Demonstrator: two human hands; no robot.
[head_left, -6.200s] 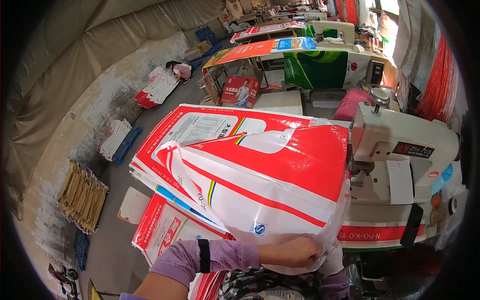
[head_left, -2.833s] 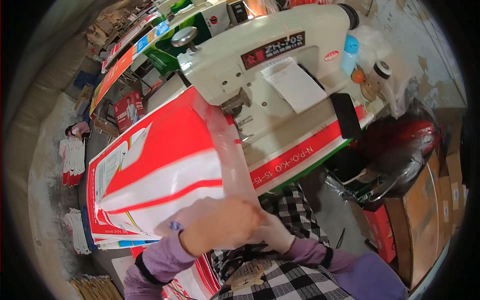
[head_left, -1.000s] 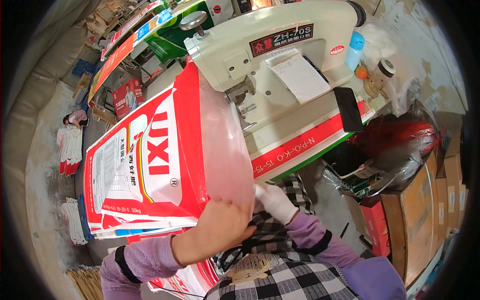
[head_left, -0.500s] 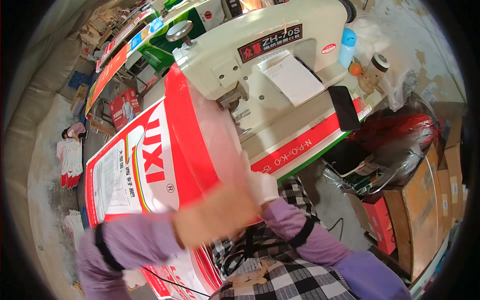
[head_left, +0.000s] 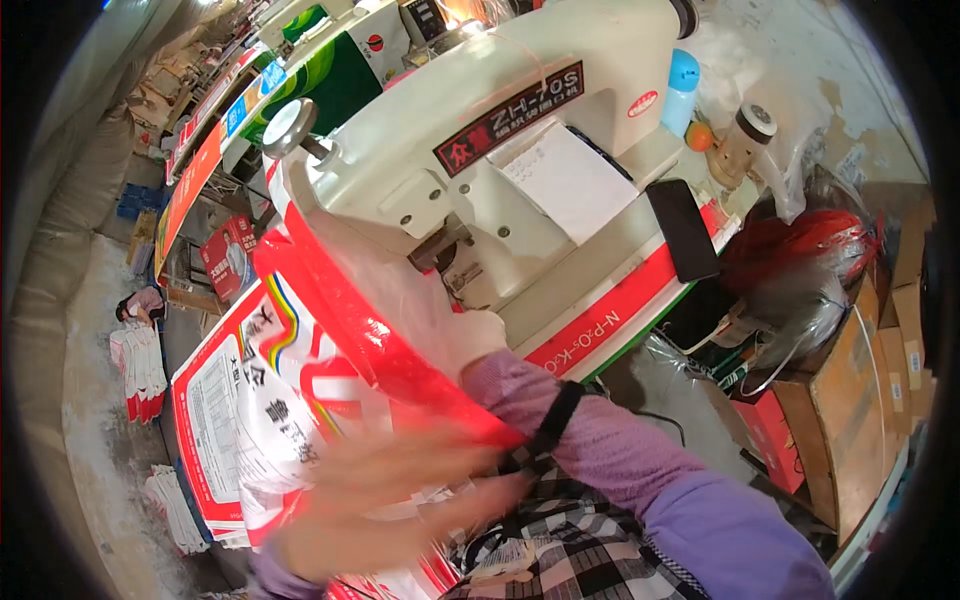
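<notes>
A large red-and-white printed sack (head_left: 250, 400) lies at an angle in front of me, a translucent plastic liner (head_left: 385, 285) showing at its red mouth. My right hand (head_left: 478, 338), in a white glove, grips the sack's mouth edge; its fingertips are partly hidden by the plastic. Over the sack's lower part, my left hand (head_left: 400, 490) is smeared by motion, so its fingers cannot be made out. Just beyond the sack's mouth stands a cream industrial sewing machine (head_left: 390, 150). Its metal sewing parts (head_left: 445, 250) are close to the liner.
On the machine bed lie a paper pad (head_left: 565, 180) and a black phone (head_left: 682, 230). Behind these stand a blue bottle (head_left: 680, 95) and a lidded jar (head_left: 742, 145). Cardboard boxes (head_left: 835, 400) sit at right. Folded sacks (head_left: 138, 360) are stacked on the left, near another person (head_left: 145, 303).
My right hand has moved left and up, carrying the sack's mouth left along the machine. The sack has buckled, and my left hand has swept down and left. The view has shifted slightly.
</notes>
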